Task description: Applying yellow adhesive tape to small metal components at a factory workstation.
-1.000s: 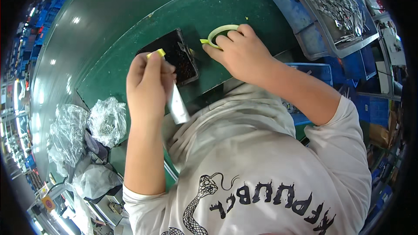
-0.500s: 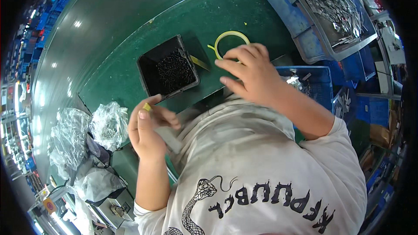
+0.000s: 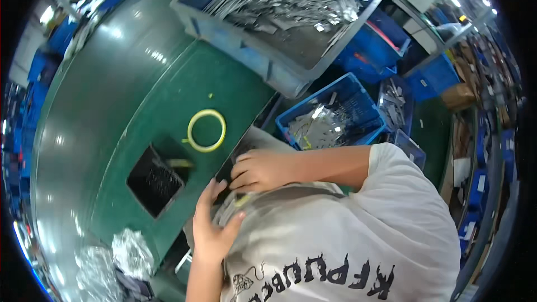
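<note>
My right hand [image 3: 260, 171] is in front of my shirt, its fingers curled down and close together; what they hold, if anything, is hidden. Just below its fingertips shows a small yellow piece [image 3: 242, 199], blurred, like a bit of tape. Facing it, my left hand [image 3: 214, 230] has its thumb and fingers spread wide around the space beside the yellow piece. On the green table lies a roll of yellow tape [image 3: 222, 131] with a short loose end. Left of it stands a black square bin [image 3: 170, 197] with small dark parts inside and a yellow strip [image 3: 180, 163] at its side.
A large grey-blue crate [image 3: 235, 47] full of thin metal strips stands at the far side. Right of my hands is a blue bin [image 3: 361, 90] with flat metal pieces. Clear plastic bags [image 3: 132, 253] lie at the lower left. The table edge [image 3: 240, 142] runs beside my right hand.
The view has swung right, bringing the crate and blue bin further in. My right hand has left the tape roll and come down beside my left. The left hand's fingers have spread.
</note>
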`<state>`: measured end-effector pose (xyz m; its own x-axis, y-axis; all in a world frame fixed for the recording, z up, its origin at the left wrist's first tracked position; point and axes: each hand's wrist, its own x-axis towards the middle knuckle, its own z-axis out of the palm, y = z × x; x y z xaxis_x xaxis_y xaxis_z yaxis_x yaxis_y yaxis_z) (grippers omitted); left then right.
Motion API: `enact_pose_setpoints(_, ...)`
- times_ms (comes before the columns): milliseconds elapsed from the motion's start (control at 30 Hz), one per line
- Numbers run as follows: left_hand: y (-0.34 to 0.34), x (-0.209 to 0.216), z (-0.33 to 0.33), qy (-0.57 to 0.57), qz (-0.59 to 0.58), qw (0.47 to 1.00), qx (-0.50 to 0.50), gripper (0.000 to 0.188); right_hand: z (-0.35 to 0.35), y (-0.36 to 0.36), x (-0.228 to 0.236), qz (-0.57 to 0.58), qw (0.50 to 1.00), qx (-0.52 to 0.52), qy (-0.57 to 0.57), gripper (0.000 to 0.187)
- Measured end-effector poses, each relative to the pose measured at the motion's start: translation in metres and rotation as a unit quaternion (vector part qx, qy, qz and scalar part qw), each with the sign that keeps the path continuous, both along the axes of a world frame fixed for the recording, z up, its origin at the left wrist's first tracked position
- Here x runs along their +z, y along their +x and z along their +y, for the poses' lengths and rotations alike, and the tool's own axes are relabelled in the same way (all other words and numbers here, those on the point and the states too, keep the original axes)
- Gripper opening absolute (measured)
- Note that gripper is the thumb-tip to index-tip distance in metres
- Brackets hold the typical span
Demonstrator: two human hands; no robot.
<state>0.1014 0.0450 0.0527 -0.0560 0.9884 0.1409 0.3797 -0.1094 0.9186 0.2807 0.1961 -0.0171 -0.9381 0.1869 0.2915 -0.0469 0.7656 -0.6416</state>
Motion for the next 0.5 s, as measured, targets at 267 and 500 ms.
enact_pose_setpoints(267,-0.047,-0.027,-0.039,-0.165,-0.033,0.984,0.065,0.039,0.038,0.22,-0.054,-0.217,0.911,-0.277,0.217,0.021)
enact_pose_setpoints(500,-0.053,-0.039,-0.038,-0.145,0.009,0.987,0.07,0.026,0.091,0.228,0.088,0.115,0.824,-0.46,0.311,0.017)
